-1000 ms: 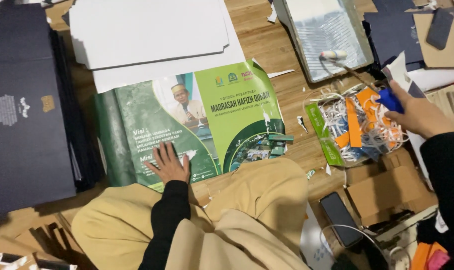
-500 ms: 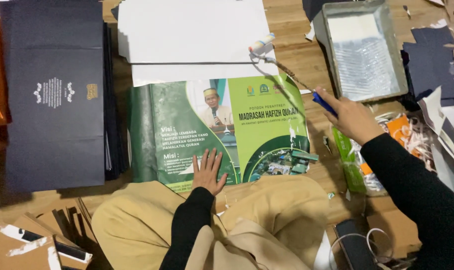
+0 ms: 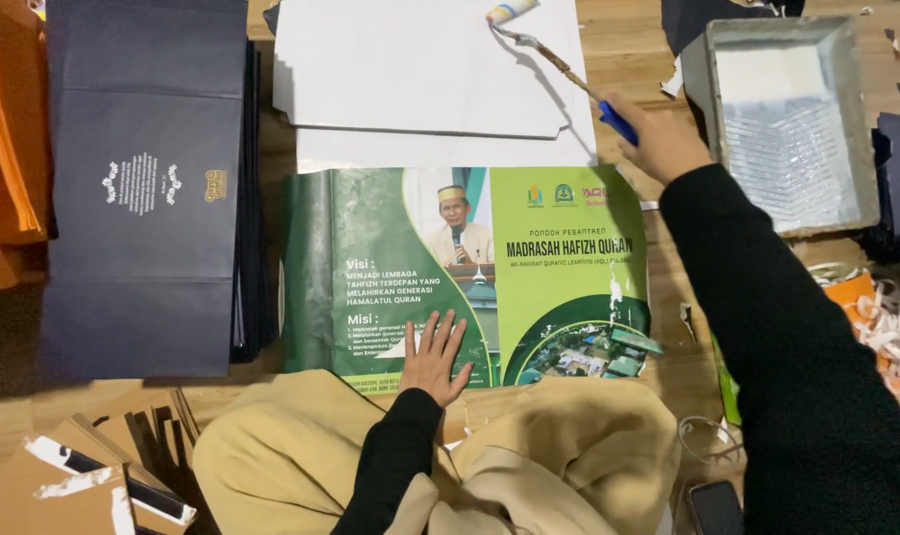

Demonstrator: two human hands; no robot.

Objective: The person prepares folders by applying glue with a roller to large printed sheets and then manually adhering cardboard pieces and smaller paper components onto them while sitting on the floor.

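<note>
My left hand [image 3: 434, 357] lies flat, fingers spread, on the near edge of a glossy green printed sheet [image 3: 370, 248] that is spread on the wooden table. My right hand [image 3: 661, 137] grips the blue handle of a small paint roller [image 3: 554, 57]. The roller's head rests on the top of a stack of white sheets [image 3: 420, 79] lying just beyond the green sheet. A grey roller tray [image 3: 782, 119] with pale glue in it stands to the right of my right hand.
A stack of dark navy folded boards [image 3: 143, 188] lies at the left, orange sheets [image 3: 4, 129] beyond it. Brown card pieces [image 3: 83, 476] sit at the near left. Paper scraps [image 3: 881, 317] pile up at the right. A phone [image 3: 715, 507] lies at the near right.
My right hand has carried the roller from the tray side leftward and away, onto the white sheets. My left hand has stayed on the green sheet.
</note>
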